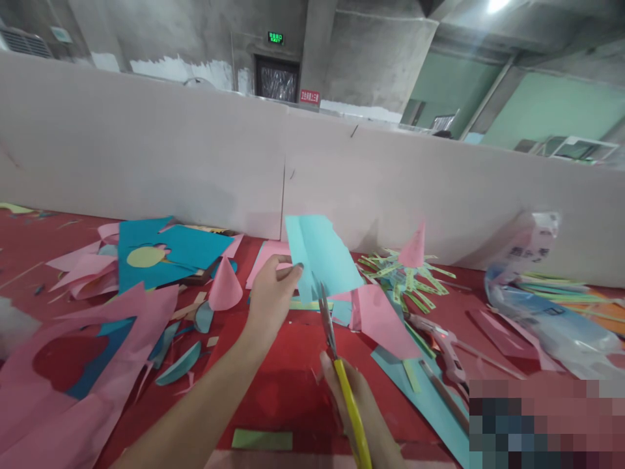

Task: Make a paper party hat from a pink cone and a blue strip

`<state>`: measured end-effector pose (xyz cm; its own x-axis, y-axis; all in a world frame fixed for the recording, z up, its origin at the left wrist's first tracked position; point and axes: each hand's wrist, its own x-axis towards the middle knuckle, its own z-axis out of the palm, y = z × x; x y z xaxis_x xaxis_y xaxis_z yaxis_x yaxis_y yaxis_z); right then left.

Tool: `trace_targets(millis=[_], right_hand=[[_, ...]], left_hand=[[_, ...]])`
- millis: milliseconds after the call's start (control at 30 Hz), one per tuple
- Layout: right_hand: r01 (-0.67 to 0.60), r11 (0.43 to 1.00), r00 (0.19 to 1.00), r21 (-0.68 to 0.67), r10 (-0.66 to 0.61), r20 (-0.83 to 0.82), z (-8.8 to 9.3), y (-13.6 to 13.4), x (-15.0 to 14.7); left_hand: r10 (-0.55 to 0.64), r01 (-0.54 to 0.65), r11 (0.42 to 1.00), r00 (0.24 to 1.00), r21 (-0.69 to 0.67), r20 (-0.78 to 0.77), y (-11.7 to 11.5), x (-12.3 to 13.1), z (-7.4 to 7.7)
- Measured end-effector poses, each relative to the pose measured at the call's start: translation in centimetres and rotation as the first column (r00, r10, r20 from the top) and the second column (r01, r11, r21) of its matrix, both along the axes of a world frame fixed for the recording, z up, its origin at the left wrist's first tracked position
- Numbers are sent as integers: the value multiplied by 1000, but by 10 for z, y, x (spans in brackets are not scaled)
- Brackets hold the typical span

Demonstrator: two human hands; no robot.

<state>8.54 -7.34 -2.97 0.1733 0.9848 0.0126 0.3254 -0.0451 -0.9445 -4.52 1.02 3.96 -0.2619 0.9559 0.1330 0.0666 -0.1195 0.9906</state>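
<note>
My left hand (273, 293) pinches the left edge of a light blue sheet of paper (325, 251), which it holds up above the table. In my right hand (359, 397) is a pair of scissors (347, 391) with yellow handles. The scissor blades point upward, with their tips at the lower edge of the blue sheet. Whether the tips touch the paper I cannot tell. Behind the blades lies a pink paper piece (385, 319). A pink paper cone (225, 286) stands left of my left hand.
Pink and blue paper scraps (107, 365) cover the left side. A second pink cone (414, 246) sits on green paper strips (405, 280). At right are a glue gun (446, 345) and a plastic bag (551, 312). A white partition (195, 156) borders the red table's far side.
</note>
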Motion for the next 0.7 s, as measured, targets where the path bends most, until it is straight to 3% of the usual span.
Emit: trace_targets(millis=[100, 200, 400, 567, 700], right_hand=[[-44, 990, 997, -135, 34, -76, -5, 2, 5], [-18, 979, 978, -205, -26, -209, -16, 8, 11], [142, 990, 909, -20, -139, -393, -18, 18, 20], [289, 954, 870, 73, -231, -435, -16, 18, 20], [351, 933, 873, 78, -296, -388, -20, 16, 25]], left_hand=[[59, -61, 998, 989, 14, 136, 5, -7, -1], [13, -9, 1000, 976, -23, 219, 8, -9, -1], [-210, 235, 965, 958, -119, 195, 6, 4, -6], [-444, 460, 878, 886, -134, 134, -2, 13, -11], [-555, 559, 821, 829, -115, 63, -7, 17, -13]])
